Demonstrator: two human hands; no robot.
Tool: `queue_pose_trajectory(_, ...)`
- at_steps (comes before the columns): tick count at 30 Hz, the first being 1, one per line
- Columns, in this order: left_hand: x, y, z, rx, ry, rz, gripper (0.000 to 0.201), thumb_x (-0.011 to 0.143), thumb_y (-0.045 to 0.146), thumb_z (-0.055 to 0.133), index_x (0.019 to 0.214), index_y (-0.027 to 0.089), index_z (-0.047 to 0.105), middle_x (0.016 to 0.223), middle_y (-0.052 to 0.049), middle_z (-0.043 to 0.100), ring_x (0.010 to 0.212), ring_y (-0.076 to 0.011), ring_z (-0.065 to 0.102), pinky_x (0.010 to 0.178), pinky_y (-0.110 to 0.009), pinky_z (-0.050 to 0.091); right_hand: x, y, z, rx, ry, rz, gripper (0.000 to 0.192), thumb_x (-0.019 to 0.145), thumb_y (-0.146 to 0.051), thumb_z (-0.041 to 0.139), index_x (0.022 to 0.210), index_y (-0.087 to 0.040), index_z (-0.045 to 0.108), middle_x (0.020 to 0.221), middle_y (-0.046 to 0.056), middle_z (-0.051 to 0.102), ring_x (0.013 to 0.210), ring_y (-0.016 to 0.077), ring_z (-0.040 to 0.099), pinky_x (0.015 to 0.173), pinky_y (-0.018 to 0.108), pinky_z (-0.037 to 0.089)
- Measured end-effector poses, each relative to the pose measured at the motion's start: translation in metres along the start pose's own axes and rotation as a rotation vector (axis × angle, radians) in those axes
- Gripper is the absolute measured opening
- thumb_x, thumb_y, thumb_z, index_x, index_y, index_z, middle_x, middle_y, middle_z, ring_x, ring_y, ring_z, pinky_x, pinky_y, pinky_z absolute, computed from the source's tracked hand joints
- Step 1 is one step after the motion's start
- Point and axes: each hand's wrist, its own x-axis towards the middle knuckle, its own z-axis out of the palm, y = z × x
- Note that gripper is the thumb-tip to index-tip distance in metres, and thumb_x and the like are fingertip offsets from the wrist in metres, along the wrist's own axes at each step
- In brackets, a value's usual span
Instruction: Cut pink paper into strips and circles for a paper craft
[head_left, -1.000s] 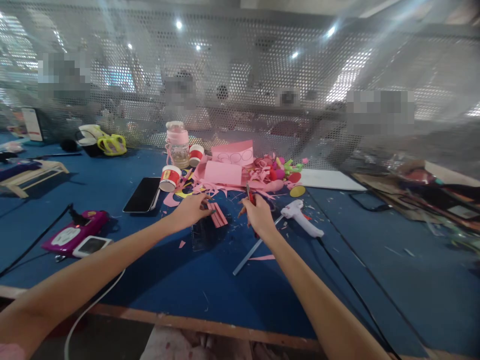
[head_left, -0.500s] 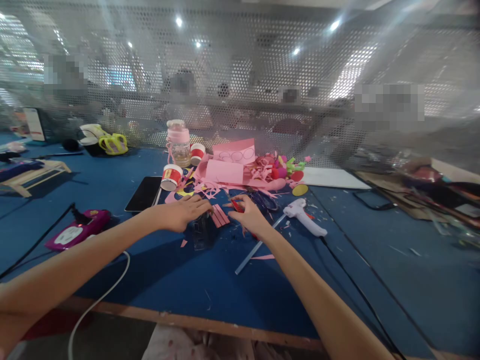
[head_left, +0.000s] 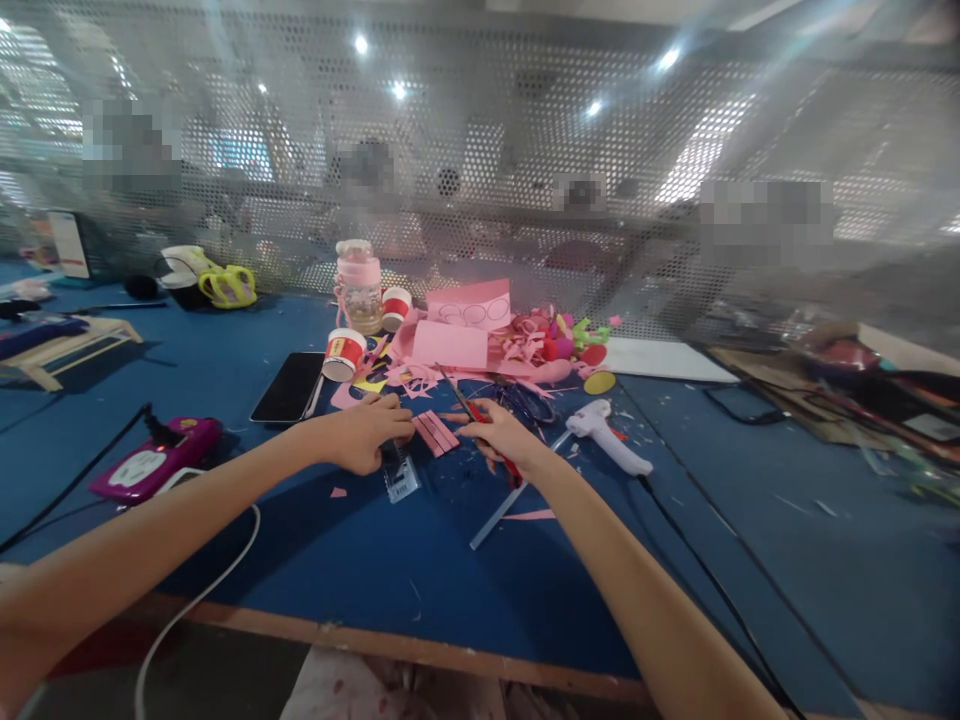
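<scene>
Beside pink strips (head_left: 437, 432), right hand (head_left: 501, 438) grips scissors (head_left: 480, 420); left hand (head_left: 365, 436) curled.

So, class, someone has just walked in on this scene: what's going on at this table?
A person sits at a blue craft table, both arms stretched forward. The right hand holds red-handled scissors, blades pointing up and away. The left hand rests on the table beside a small stack of pink paper strips, over a small clear ruler. Behind lie pink paper scraps, paper cups and a white glue gun.
</scene>
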Motion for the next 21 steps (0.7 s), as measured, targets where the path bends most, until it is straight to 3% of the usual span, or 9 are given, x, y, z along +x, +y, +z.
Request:
queue_pose_trajectory(9, 0.012, 0.029, -0.006, 0.116, 0.066, 0.002, 0.027, 0.063, 0.017, 0.047, 0.089, 0.013, 0.052, 0.092, -0.011, 0.053, 0.090, -0.0275, 0.043, 0.081, -0.039, 0.035, 0.007, 0.007, -0.005, 0.061, -0.093, 0.029, 0.028, 0.067, -0.011, 0.056, 0.091, -0.019, 0.045, 0.118, 0.005, 0.061, 0.026, -0.0020, 0.028, 0.023, 0.015, 0.034)
queue_pose_trajectory(15, 0.027, 0.032, 0.008, 0.059, 0.017, -0.029, 0.047, 0.068, 0.027, 0.049, 0.112, 0.008, 0.046, 0.106, -0.014, 0.050, 0.101, -0.0301, 0.044, 0.087, -0.041, 0.035, 0.007, 0.006, -0.008, 0.068, -0.004, 0.023, 0.028, 0.066, -0.011, 0.054, 0.093, -0.019, 0.050, 0.108, 0.003, 0.065, 0.027, -0.0016, 0.026, 0.024, 0.016, 0.034)
queue_pose_trajectory(18, 0.021, 0.030, 0.010, 0.019, 0.023, -0.037, 0.065, 0.069, 0.027, 0.051, 0.129, 0.010, 0.032, 0.120, -0.015, 0.043, 0.112, -0.0309, 0.039, 0.091, -0.042, 0.034, 0.009, 0.008, -0.008, 0.047, 0.014, 0.033, 0.026, 0.066, -0.011, 0.052, 0.091, -0.019, 0.051, 0.105, 0.002, 0.066, 0.026, -0.0015, 0.027, 0.023, 0.016, 0.035)
queue_pose_trajectory(21, 0.010, 0.034, 0.010, 0.010, 0.057, -0.094, 0.069, 0.072, 0.028, 0.052, 0.135, 0.015, 0.026, 0.132, -0.016, 0.035, 0.120, -0.0314, 0.034, 0.096, -0.044, 0.031, 0.010, 0.010, -0.008, 0.057, 0.000, 0.048, 0.026, 0.066, -0.011, 0.052, 0.091, -0.019, 0.051, 0.105, 0.002, 0.066, 0.026, -0.0017, 0.028, 0.024, 0.016, 0.036)
